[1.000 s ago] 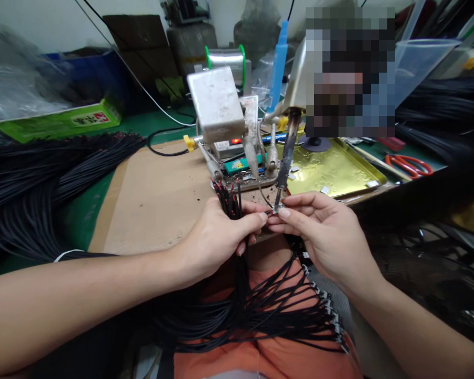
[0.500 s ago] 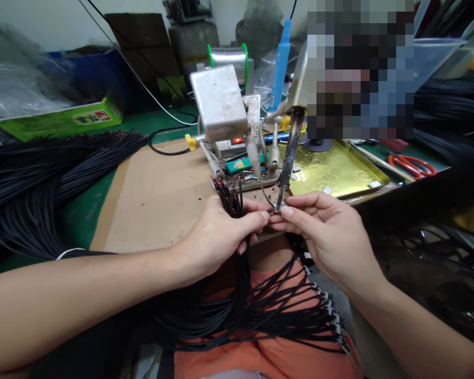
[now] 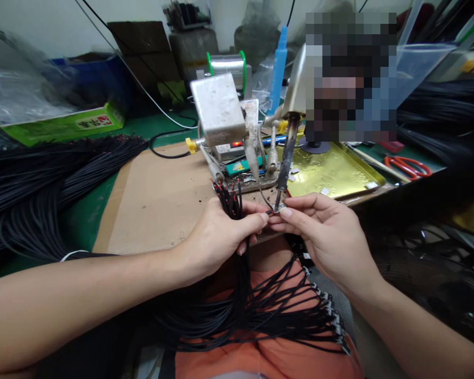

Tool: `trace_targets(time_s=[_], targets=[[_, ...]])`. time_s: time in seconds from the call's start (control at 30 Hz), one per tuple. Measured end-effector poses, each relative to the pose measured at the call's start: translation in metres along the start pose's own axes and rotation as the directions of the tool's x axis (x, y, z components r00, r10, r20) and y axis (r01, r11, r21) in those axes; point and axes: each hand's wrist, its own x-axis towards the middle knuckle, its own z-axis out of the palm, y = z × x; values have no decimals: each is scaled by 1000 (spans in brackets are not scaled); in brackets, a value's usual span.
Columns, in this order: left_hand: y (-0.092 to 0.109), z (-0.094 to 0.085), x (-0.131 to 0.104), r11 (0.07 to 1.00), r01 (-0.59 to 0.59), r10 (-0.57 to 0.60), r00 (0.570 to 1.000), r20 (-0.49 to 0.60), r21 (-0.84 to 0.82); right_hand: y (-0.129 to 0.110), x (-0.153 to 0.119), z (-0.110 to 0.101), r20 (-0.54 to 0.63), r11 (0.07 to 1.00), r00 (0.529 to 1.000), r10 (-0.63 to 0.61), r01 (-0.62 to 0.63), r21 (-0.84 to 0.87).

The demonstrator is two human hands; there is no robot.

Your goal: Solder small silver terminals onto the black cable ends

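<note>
Beneath the work we had a flat tan cardboard sheet point(image 3: 142, 205). Near its front edge we kept a thick sheaf of thin black cables with red-tipped ends point(image 3: 232, 205) gripped in our left hand point(image 3: 221, 231), tips pointing up. Our right hand point(image 3: 331, 231) was closed in a pinch of thumb and fingers. Between the hands, a dark, slender soldering iron point(image 3: 287, 158) came down steeply, leaning a little. From our left fingertips a single black cable end point(image 3: 270, 212) ran sideways, nearly level, to the right. Smallest of all, a little silvery metal connector point(image 3: 278, 208) sat in that right-hand pinch, so the right hand was nearer; it lay right of the left grip, at the iron's tip. We could not tell its long axis.
</note>
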Motion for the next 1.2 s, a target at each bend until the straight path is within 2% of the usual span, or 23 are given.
trace_targets(time_s=[0.47,0.83,1.2], targets=[[3,3,0,999,12,-10,999,-32,50,0,-2,-1,-15,999,1000,16,-16,-28],[-3,-1,-1,998,19,-16,998,57,-57,1,-5,-1,-53,997,999,8,-12,-70],[-6,-2,0,996,14,-9,999,54,-86,2,-6,0,-47,996,999,-14,10,-87]])
